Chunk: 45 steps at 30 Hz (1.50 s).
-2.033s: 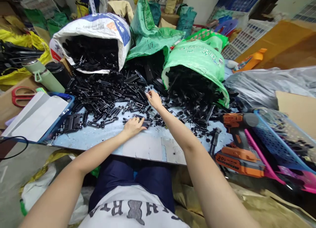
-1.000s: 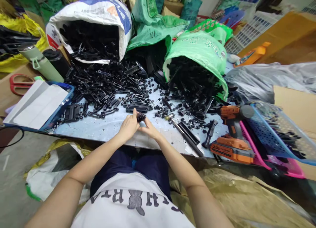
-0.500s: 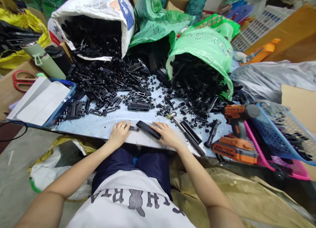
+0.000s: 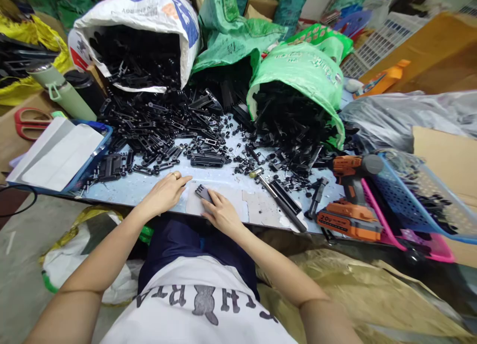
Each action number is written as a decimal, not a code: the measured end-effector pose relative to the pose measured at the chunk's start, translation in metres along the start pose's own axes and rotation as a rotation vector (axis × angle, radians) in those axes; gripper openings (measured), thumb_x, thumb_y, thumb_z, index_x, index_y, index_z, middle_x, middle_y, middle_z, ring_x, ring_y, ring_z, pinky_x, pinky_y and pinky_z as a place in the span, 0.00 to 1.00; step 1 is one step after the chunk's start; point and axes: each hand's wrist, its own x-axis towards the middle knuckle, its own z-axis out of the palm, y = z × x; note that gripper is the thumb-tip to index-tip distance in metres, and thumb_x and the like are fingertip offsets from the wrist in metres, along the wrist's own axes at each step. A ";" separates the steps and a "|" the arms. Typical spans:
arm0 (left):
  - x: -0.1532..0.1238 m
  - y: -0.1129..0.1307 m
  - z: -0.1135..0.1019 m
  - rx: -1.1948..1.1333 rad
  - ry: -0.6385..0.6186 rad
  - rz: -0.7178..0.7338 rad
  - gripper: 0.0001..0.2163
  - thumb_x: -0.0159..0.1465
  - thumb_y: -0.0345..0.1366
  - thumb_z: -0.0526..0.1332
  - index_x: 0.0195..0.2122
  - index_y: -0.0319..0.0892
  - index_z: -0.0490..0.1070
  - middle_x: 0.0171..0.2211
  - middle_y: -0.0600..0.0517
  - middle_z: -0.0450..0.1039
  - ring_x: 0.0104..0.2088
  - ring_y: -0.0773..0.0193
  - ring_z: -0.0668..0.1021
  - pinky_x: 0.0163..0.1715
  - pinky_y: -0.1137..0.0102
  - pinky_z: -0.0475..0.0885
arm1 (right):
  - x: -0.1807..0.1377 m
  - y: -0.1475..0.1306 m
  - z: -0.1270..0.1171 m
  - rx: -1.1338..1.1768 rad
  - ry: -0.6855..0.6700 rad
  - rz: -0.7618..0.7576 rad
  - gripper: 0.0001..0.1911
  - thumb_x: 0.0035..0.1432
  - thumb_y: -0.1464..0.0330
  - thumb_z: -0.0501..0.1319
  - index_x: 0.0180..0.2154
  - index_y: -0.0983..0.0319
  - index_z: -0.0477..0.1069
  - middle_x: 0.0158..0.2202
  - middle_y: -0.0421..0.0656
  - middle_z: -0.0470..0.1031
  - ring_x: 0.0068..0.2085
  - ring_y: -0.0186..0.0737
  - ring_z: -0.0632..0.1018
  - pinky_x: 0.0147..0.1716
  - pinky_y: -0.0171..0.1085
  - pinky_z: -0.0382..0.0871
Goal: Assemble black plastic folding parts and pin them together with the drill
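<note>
My right hand [image 4: 223, 212] grips a black plastic part [image 4: 203, 192] with comb-like slots at its end, low over the front of the table. My left hand [image 4: 166, 192] is just to the left, its fingers closed and the index finger pointing forward. A sliver of a small black piece [image 4: 184, 186] shows under those fingers; most of it is hidden. To the right lies a hammer [image 4: 281, 203] with a brass-coloured head and dark handle, beside a long black slotted part [image 4: 285, 196].
Black links [image 4: 149, 123] and loose screws spill from a white sack [image 4: 137, 11] and a green sack [image 4: 298, 61]. An orange cordless drill [image 4: 350, 200] stands at the right by a blue basket [image 4: 413, 195]. Papers [image 4: 57, 155] lie on a blue tray at the left.
The black slotted part has moved left and turned, now in my right hand's grip. My left hand has shifted slightly left, and the link that stuck out from it is now mostly hidden.
</note>
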 end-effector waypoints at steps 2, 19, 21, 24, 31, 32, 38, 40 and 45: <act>0.006 -0.005 0.004 0.024 -0.118 -0.037 0.22 0.61 0.30 0.56 0.56 0.42 0.57 0.40 0.46 0.69 0.42 0.56 0.74 0.42 0.64 0.68 | 0.002 -0.004 0.005 -0.020 0.032 0.095 0.24 0.61 0.59 0.54 0.57 0.60 0.61 0.61 0.52 0.56 0.55 0.51 0.64 0.48 0.47 0.64; -0.004 0.023 0.051 -0.401 0.189 -0.187 0.18 0.65 0.40 0.52 0.54 0.39 0.60 0.44 0.45 0.70 0.45 0.60 0.74 0.44 0.65 0.69 | 0.041 0.019 0.002 1.185 0.122 0.439 0.27 0.60 0.54 0.50 0.58 0.57 0.57 0.43 0.45 0.70 0.30 0.34 0.74 0.29 0.37 0.73; 0.000 0.036 0.051 -0.436 0.203 -0.152 0.17 0.67 0.37 0.49 0.55 0.40 0.61 0.46 0.44 0.70 0.47 0.60 0.73 0.46 0.64 0.68 | 0.040 0.017 0.002 1.386 0.115 0.478 0.31 0.57 0.51 0.53 0.58 0.57 0.58 0.38 0.43 0.71 0.26 0.33 0.74 0.25 0.35 0.72; 0.006 0.047 0.052 -0.488 0.235 -0.167 0.18 0.66 0.37 0.49 0.56 0.40 0.63 0.44 0.44 0.71 0.46 0.60 0.74 0.46 0.64 0.68 | 0.036 0.016 -0.001 1.490 0.126 0.485 0.34 0.53 0.50 0.57 0.58 0.58 0.59 0.31 0.40 0.72 0.23 0.32 0.72 0.23 0.35 0.72; 0.011 0.054 0.046 -0.635 0.254 -0.172 0.16 0.64 0.37 0.53 0.51 0.40 0.69 0.37 0.48 0.73 0.37 0.64 0.75 0.38 0.70 0.71 | 0.028 0.028 -0.017 1.370 0.188 0.404 0.33 0.56 0.51 0.55 0.59 0.58 0.58 0.27 0.40 0.72 0.23 0.34 0.72 0.25 0.36 0.72; 0.010 0.054 0.046 -0.628 0.258 -0.161 0.16 0.64 0.37 0.54 0.51 0.40 0.69 0.38 0.48 0.73 0.37 0.65 0.75 0.38 0.70 0.71 | 0.027 0.031 -0.020 1.322 0.180 0.373 0.32 0.57 0.52 0.54 0.59 0.58 0.59 0.29 0.41 0.73 0.23 0.33 0.72 0.25 0.36 0.71; 0.022 0.053 0.031 -0.503 0.416 -0.136 0.16 0.66 0.38 0.52 0.52 0.40 0.69 0.36 0.48 0.71 0.37 0.64 0.74 0.39 0.69 0.69 | 0.013 0.017 -0.026 0.899 0.067 0.026 0.26 0.61 0.56 0.51 0.58 0.56 0.60 0.37 0.43 0.72 0.30 0.32 0.74 0.34 0.34 0.70; 0.031 0.051 0.018 -0.509 0.526 -0.183 0.17 0.66 0.39 0.52 0.52 0.40 0.68 0.34 0.49 0.69 0.35 0.66 0.73 0.38 0.69 0.69 | 0.008 0.004 -0.018 0.880 0.013 -0.038 0.26 0.62 0.55 0.51 0.58 0.57 0.60 0.37 0.43 0.72 0.32 0.33 0.74 0.36 0.34 0.70; 0.032 0.056 0.005 -0.620 0.399 -0.101 0.15 0.65 0.38 0.53 0.51 0.42 0.69 0.34 0.51 0.70 0.35 0.67 0.74 0.37 0.71 0.70 | 0.010 0.002 -0.013 1.205 0.279 0.419 0.29 0.60 0.53 0.51 0.59 0.58 0.59 0.26 0.40 0.71 0.23 0.34 0.72 0.24 0.35 0.71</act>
